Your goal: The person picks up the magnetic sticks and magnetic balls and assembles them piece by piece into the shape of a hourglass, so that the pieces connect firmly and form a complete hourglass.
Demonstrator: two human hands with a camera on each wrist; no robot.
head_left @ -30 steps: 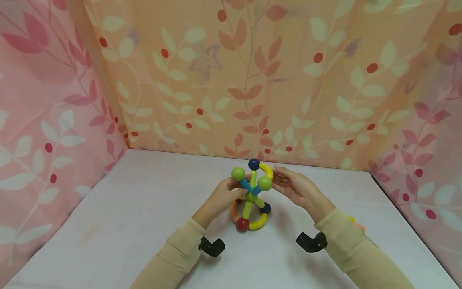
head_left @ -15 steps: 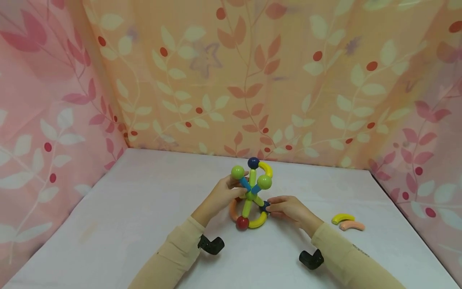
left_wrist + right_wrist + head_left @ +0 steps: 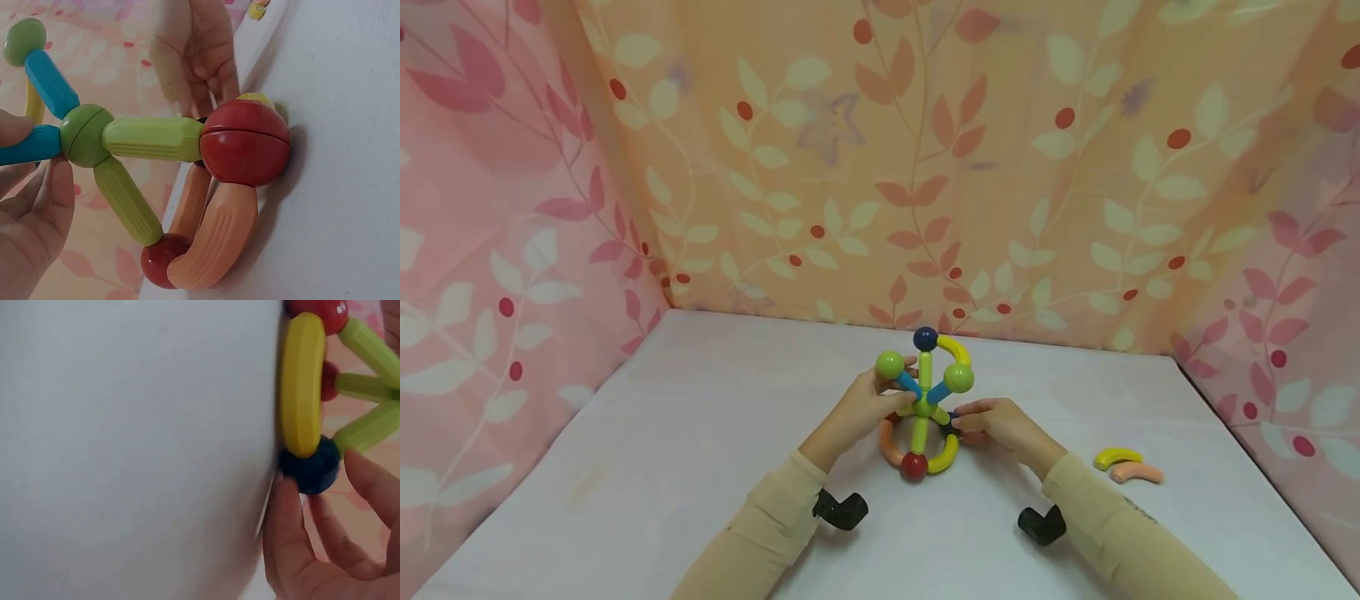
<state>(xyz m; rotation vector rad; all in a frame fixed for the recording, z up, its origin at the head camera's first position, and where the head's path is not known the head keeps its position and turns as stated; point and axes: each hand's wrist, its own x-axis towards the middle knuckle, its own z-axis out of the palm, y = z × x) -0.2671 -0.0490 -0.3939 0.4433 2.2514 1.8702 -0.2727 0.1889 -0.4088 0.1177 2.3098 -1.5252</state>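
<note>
A toy of sticks and balls (image 3: 923,406) stands at mid-table, its base a ring of curved pieces and balls. My left hand (image 3: 859,410) grips it from the left, around the blue stick (image 3: 31,145) near the green centre ball (image 3: 87,135). On the right side, my right hand (image 3: 1006,428) pinches the dark blue ball (image 3: 310,465) low on the ring, where a yellow curved piece (image 3: 302,384) joins a light green stick. A red ball (image 3: 913,466) faces me at the front. Another dark blue ball (image 3: 926,338) tops the toy, with a yellow curved piece (image 3: 956,349) attached.
A loose yellow curved piece (image 3: 1117,457) and an orange one (image 3: 1137,473) lie at the right of the white table (image 3: 700,467). Patterned curtains (image 3: 820,167) close off the back and both sides.
My right hand has come down from the upper yellow curved piece to the low dark blue ball. The toy has turned slightly, its red front ball shifting right. My left hand keeps its grip.
</note>
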